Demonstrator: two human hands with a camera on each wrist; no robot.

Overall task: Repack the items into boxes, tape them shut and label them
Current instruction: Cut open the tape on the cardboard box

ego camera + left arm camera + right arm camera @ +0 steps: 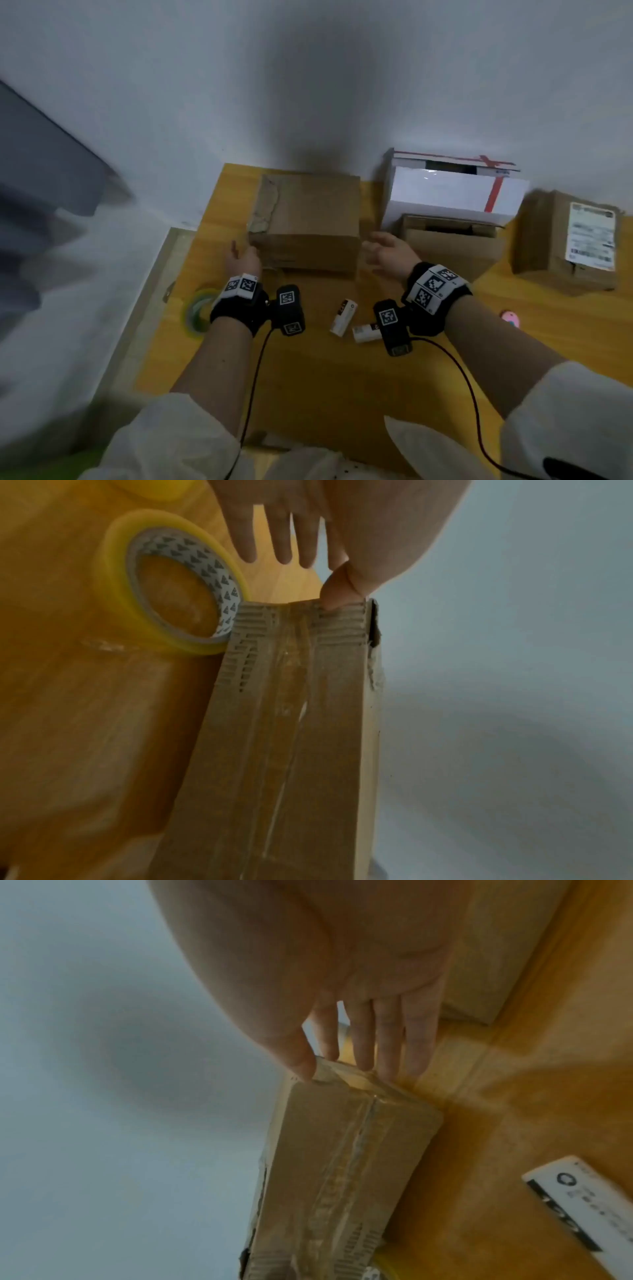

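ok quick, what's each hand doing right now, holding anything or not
Left hand: open, fingers straight, thumb touching the left end of the cardboard box.
Right hand: open, fingertips at the box's right end, gripping nothing.

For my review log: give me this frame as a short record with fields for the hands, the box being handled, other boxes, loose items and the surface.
left hand: fingers straight, thumb on the left end of the brown box
right hand: open, at the box's right end
brown box: closed, old tape on it, torn surface
other boxes: white box with red tape; open box; labelled box
loose items: tape roll; two small cartons
surface: yellow table
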